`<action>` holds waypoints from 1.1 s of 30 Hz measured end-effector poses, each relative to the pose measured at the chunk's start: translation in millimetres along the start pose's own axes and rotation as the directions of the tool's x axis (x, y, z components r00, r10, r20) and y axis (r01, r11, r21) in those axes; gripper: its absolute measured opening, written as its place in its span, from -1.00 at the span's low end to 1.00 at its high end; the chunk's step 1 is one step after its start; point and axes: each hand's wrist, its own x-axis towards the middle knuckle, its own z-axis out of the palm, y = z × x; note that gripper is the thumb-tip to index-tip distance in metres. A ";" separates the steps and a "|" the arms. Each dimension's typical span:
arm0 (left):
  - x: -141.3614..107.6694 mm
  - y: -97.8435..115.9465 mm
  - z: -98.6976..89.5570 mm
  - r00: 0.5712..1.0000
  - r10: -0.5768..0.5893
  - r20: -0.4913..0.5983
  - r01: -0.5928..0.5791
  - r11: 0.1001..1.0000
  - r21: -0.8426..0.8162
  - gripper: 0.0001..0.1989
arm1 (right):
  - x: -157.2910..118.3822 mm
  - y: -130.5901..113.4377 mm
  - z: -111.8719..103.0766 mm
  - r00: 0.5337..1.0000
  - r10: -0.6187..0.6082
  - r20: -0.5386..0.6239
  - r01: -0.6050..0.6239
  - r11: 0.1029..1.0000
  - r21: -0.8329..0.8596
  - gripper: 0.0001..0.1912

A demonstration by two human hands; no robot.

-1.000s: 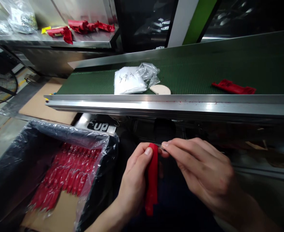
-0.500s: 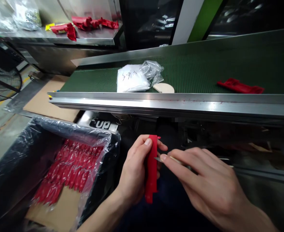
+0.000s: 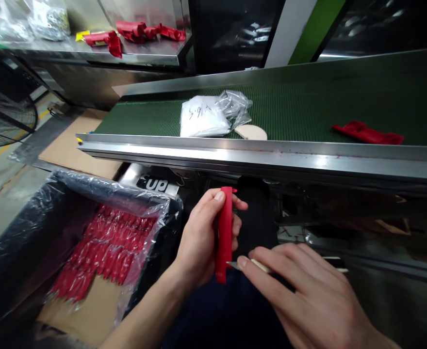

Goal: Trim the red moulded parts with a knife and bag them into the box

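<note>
My left hand (image 3: 203, 237) is closed round a long, narrow red plastic part (image 3: 225, 232), with the thumb on its upper end and the fingers behind. The part stands nearly upright in front of my body. In my right hand (image 3: 308, 286) is a small knife (image 3: 259, 265) with a pale handle, pinched between thumb and fingers. Its pointed blade meets the part's right edge near the lower end. Part of the handle is hidden by my fingers.
A green conveyor belt (image 3: 289, 111) with a metal rail runs across, carrying a white packet (image 3: 202, 118), a pale half-round piece (image 3: 252, 132) and another red part (image 3: 368, 133). A plastic-lined bin (image 3: 173, 218) at left holds rows of bagged red parts (image 3: 107, 247). More red parts (image 3: 131, 31) lie on a metal shelf.
The knife tip has moved down along the red part's right edge, from about the middle to near the lower end. My left hand and the part have risen slightly.
</note>
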 end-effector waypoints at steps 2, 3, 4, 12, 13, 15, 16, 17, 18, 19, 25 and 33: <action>2.6 2.5 1.3 1.000 0.014 -0.019 -0.014 0.999 -0.037 -0.78 | -3.6 0.2 -1.6 1.000 -0.020 0.025 0.019 1.000 0.024 -0.66; 3.5 3.9 1.9 0.999 0.021 -0.026 -0.023 0.998 -0.059 -0.78 | -5.6 1.2 -3.1 0.999 -0.023 0.027 0.022 0.999 0.034 -0.66; 3.8 5.1 2.4 0.999 0.028 -0.029 -0.030 0.997 -0.077 -0.78 | -7.4 2.8 -5.0 1.000 -0.019 0.017 0.019 0.999 0.040 -0.66; -16.7 2.4 -1.0 0.991 -0.050 0.127 0.029 0.986 0.165 -0.82 | 1.2 25.4 -15.6 0.980 0.096 -0.174 -0.099 0.995 -0.005 -0.50; -20.0 1.6 -1.6 0.988 -0.066 0.137 0.038 0.979 0.201 -0.81 | 3.6 27.1 -15.5 0.979 0.089 -0.183 -0.094 0.995 -0.020 -0.49; -25.4 0.9 -2.3 0.986 -0.082 0.143 0.045 0.969 0.243 -0.78 | 7.1 28.9 -14.8 0.977 0.082 -0.198 -0.092 0.995 -0.042 -0.46; -27.3 0.7 -2.4 0.986 -0.085 0.145 0.046 0.966 0.253 -0.78 | 8.1 29.2 -14.4 0.976 0.081 -0.201 -0.092 0.995 -0.047 -0.46; -28.8 0.6 -2.4 0.985 -0.091 0.147 0.050 0.964 0.262 -0.78 | 8.6 29.2 -14.0 0.976 0.077 -0.202 -0.089 0.995 -0.049 -0.46; -29.9 0.5 -2.4 0.984 -0.096 0.148 0.053 0.962 0.269 -0.77 | 8.8 29.1 -13.7 0.977 0.072 -0.202 -0.084 0.995 -0.049 -0.46; -30.7 0.2 -2.3 0.984 -0.097 0.146 0.054 0.959 0.277 -0.77 | 8.7 28.8 -13.4 0.977 0.069 -0.200 -0.080 0.996 -0.047 -0.47; -32.3 -0.8 -2.1 0.987 -0.084 0.134 0.038 0.948 0.316 -0.75 | 6.5 28.8 -12.8 0.977 0.063 -0.205 -0.075 0.996 -0.055 -0.48; -31.2 -1.5 1.8 0.984 -0.111 0.139 0.060 0.943 0.328 -0.76 | 4.2 32.5 -11.3 0.978 0.081 -0.192 -0.087 0.996 -0.023 -0.48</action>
